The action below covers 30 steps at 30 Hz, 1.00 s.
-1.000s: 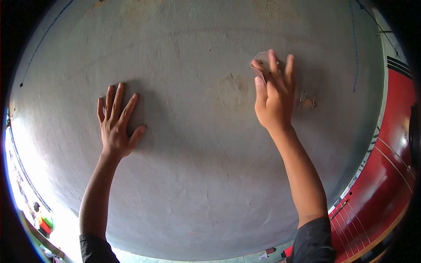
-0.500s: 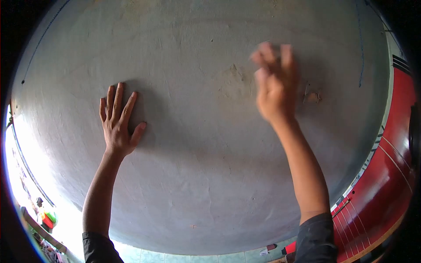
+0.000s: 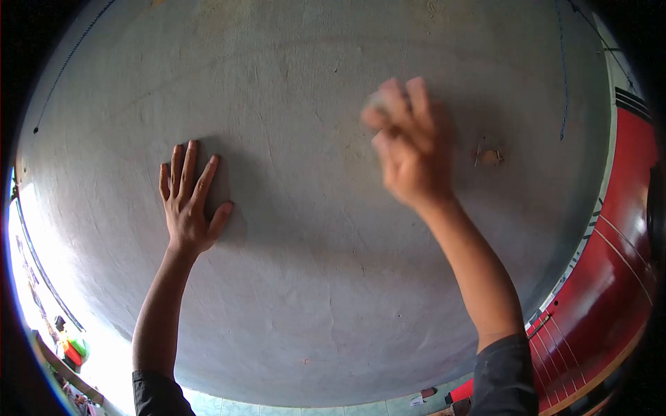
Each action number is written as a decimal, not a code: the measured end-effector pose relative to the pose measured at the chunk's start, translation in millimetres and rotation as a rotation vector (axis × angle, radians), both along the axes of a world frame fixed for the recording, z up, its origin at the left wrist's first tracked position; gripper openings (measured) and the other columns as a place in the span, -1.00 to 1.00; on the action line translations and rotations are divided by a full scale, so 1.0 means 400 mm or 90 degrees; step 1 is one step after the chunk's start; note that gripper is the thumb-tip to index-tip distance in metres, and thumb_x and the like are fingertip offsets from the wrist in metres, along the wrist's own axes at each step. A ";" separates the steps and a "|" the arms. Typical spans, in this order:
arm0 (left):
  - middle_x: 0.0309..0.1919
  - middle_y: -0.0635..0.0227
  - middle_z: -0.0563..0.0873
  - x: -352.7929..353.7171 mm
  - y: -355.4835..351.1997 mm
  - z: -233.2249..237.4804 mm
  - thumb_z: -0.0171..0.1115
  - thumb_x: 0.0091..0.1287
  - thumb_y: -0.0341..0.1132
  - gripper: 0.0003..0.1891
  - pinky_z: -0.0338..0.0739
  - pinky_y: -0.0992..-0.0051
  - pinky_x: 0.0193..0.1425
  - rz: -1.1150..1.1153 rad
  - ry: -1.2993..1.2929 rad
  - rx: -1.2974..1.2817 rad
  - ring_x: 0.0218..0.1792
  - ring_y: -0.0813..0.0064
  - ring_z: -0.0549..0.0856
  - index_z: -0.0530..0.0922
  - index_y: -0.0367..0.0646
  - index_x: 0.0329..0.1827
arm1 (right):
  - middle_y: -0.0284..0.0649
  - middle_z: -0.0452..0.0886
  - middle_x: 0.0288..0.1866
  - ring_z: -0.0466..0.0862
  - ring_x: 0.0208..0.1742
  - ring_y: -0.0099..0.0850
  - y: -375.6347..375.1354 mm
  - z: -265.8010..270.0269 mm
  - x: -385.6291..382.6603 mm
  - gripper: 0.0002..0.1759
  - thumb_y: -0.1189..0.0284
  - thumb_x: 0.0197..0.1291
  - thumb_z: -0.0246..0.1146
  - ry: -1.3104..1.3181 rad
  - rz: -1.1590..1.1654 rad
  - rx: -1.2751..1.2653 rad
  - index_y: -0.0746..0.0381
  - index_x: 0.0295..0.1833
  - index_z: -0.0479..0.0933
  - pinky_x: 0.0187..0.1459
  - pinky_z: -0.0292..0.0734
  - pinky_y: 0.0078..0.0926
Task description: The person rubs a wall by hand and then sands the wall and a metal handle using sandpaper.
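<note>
My left hand [image 3: 187,201] lies flat on a large grey plastered wall [image 3: 298,208], its fingers spread and its thumb out to the side. It holds nothing. Higher up and to the right, my right hand [image 3: 415,152] is at the same wall, smeared by motion. Its thumb and some fingers are bent together, while others point upward. A pale blur shows by the fingertips, too indistinct to name. A rough, stained patch of plaster lies just left of this hand, partly covered by it.
A small hole [image 3: 490,157] with bits of wire breaks the wall right of my right hand. Blue cords [image 3: 563,83] hang at both upper sides. A glossy red panel [image 3: 590,305] stands at the right. Pale floor tiles [image 3: 277,410] run along the bottom.
My right hand has moved left and slightly down across the wall, covering more of the rough patch. My left hand keeps its place on the wall; the view has shifted slightly.
</note>
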<state>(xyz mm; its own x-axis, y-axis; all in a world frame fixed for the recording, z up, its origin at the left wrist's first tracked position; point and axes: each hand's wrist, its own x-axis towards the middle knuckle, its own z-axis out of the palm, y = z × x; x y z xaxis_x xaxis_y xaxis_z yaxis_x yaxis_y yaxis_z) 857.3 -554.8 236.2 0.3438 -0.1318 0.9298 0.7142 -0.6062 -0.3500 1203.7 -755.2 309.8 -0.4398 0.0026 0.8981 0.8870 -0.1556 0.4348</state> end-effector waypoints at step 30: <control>0.69 0.21 0.17 0.000 0.005 -0.016 0.06 0.43 0.27 -0.29 -0.23 -0.10 0.73 -0.006 -0.014 0.004 0.71 0.14 0.05 0.38 0.25 0.60 | -0.22 0.40 0.60 0.24 0.64 0.08 0.016 -0.070 -0.063 -0.69 0.27 0.48 0.20 -0.049 -0.001 -0.170 -0.02 0.25 0.66 0.49 0.16 0.28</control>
